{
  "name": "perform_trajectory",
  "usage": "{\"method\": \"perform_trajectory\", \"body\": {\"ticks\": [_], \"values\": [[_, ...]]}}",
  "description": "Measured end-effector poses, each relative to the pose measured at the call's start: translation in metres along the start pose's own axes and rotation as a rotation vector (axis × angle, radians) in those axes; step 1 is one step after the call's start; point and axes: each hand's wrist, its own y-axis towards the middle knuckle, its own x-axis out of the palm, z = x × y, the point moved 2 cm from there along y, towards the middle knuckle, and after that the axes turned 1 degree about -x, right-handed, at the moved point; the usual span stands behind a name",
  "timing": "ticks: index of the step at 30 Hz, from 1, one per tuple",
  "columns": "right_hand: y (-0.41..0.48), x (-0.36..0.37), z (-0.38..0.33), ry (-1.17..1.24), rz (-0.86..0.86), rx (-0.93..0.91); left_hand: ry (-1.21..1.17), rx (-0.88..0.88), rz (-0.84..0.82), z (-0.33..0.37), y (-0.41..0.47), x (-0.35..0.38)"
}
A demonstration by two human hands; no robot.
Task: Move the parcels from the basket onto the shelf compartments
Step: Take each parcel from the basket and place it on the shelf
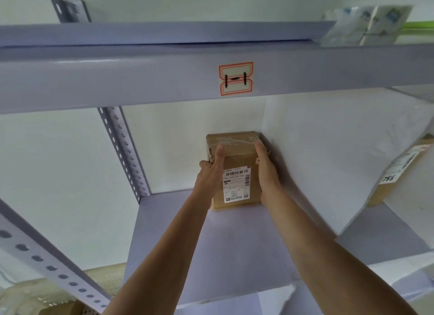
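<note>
Both hands [212, 171] clasp parcel [236, 171], label reading "159 159 L02 140".

A pale purple metal shelf [225, 239] carries a taped cardboard parcel [234, 173] at the back, against a white divider [328, 162] — another parcel [399, 171] lies beyond it.

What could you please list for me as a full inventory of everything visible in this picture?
Brown cardboard parcel with white shipping label: one, brown, at the back of the shelf compartment, against the white divider.
Lilac metal shelf: one, lilac, holding the parcel.
White divider panel: one, white, right of the parcel.
Second brown labelled parcel: one, brown, next compartment on the right.
Red-bordered label sticker: one, on the upper beam.
Plastic-wrapped package: one, whitish, top shelf, right.
Pale mesh basket: one, lower left.
Left hand: on the parcel's left side.
Right hand: on its right side.
</note>
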Motion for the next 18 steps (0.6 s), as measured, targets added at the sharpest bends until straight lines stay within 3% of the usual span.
{"method": "perform_trajectory", "body": {"ticks": [7, 11, 18], "values": [[0.004, -0.017, 0.007, -0.004, 0.011, -0.017, -0.087, 0.039, -0.080, -0.012, -0.007, -0.010], [-0.039, -0.013, -0.002, -0.042, 0.108, 0.019, -0.142, 0.089, -0.125, -0.019, -0.024, -0.016], [-0.093, -0.022, 0.024, -0.105, 0.094, 0.012, -0.196, 0.123, -0.116, -0.056, -0.059, -0.033]]}}
